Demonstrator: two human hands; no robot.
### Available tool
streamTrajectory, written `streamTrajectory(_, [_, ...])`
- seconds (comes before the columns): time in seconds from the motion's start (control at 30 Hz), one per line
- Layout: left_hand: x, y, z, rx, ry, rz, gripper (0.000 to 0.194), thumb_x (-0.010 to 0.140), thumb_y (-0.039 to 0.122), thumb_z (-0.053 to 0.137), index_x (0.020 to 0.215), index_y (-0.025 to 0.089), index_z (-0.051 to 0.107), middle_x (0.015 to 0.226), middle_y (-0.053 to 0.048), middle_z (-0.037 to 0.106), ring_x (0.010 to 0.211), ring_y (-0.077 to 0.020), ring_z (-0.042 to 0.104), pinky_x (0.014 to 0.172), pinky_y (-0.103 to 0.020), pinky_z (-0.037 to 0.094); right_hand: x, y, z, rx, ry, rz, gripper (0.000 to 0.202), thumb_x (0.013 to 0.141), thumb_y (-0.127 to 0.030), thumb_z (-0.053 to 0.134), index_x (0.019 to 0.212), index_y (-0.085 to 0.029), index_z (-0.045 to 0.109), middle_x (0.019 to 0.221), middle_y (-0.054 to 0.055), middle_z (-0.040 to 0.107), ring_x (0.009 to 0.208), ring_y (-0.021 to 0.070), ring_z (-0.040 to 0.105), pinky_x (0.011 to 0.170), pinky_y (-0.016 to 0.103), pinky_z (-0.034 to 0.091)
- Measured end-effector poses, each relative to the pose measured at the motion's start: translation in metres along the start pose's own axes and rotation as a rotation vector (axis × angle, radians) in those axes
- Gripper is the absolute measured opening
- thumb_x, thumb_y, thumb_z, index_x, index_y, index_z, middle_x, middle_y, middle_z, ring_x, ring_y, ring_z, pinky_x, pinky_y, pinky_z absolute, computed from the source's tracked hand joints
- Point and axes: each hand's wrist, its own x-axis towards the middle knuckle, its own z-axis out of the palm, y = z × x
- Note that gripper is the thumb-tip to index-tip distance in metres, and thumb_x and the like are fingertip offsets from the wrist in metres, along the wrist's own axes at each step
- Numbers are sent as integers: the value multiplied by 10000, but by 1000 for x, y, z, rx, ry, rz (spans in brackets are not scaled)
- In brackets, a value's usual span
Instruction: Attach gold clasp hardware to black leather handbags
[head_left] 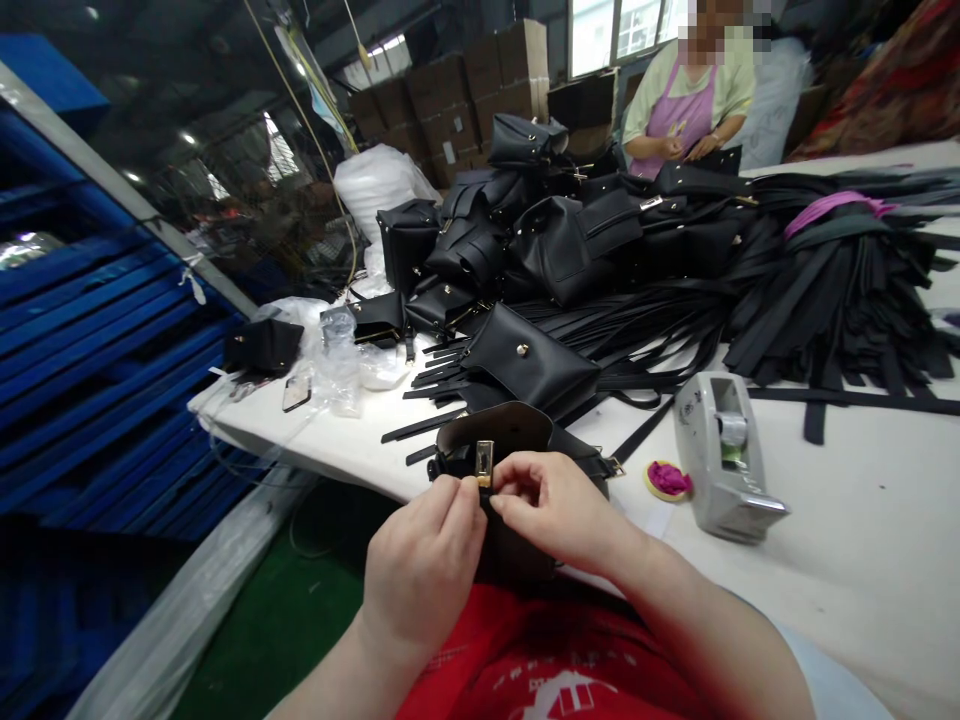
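Note:
A black handbag [517,425] stands at the table's near edge, right in front of my body, its dark inside partly showing. On it, a gold-coloured metal clasp [484,460] sticks up between my two hands. My left hand [427,545] is closed, thumb and fingers pinched at the lower end of the clasp. Curled beside it, my right hand [555,505] has its thumb and forefinger closed on the bag just right of the clasp. What lies right between the fingertips is mostly hidden.
Behind the bag lie another black bag [532,360], a heap of black bags [570,235] and bundled black straps [840,290]. A grey tape dispenser [720,460] and a tape roll with magenta stuffing [667,480] sit right. Blue racks [112,400] stand left. A co-worker [686,110] stands opposite.

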Motion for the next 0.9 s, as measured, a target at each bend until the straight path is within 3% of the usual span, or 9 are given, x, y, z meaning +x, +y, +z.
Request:
streamTrajectory(0.23, [1, -9, 0, -157, -5, -81, 144, 904, 161, 545, 1018, 180, 631, 822, -5, 651, 719, -141, 597, 647, -291, 400, 2, 3, 0, 5, 9, -9, 121, 770, -257, 591, 756, -173, 677, 675, -14, 648, 597, 105, 541, 570, 233, 385])
streamTrajectory(0.47, [5, -22, 6, -728, -256, -468, 251, 950, 345, 472, 913, 227, 691, 864, -7, 647, 833, -128, 601, 766, -262, 456, 3, 3, -4, -38, 13, -47, 130, 802, -247, 588, 770, -167, 685, 744, -1, 687, 680, 123, 584, 661, 238, 430])
streamTrajectory(0.63, [11, -21, 10, -872, -345, -493, 227, 852, 402, 600, 988, 245, 690, 1070, -22, 650, 921, -157, 611, 759, -271, 486, 3, 3, -9, -78, 39, -72, 112, 819, -241, 587, 781, -174, 667, 740, -15, 677, 690, 113, 594, 662, 224, 438])
streamTrajectory(0.73, [12, -18, 11, -842, -427, -496, 238, 808, 377, 640, 1009, 262, 697, 997, 2, 709, 900, -180, 638, 787, -299, 478, 2, 3, -12, -190, 79, -81, 79, 810, -244, 614, 803, -186, 668, 752, -20, 678, 671, 106, 598, 626, 218, 439])
streamTrajectory(0.83, [13, -16, 15, -860, -473, -520, 159, 807, 353, 622, 894, 267, 723, 893, 19, 731, 833, -187, 653, 732, -299, 460, -1, 4, -15, -476, 202, -266, 159, 815, -259, 649, 962, -202, 664, 888, -7, 690, 756, 118, 615, 694, 236, 456])
streamTrajectory(0.9, [12, -15, 19, -871, -476, -531, 156, 808, 343, 606, 863, 270, 732, 864, 19, 733, 814, -193, 655, 722, -304, 458, -4, 3, -16, -684, 217, -437, 176, 862, -242, 611, 1027, -197, 655, 971, 15, 683, 847, 134, 614, 768, 254, 453])
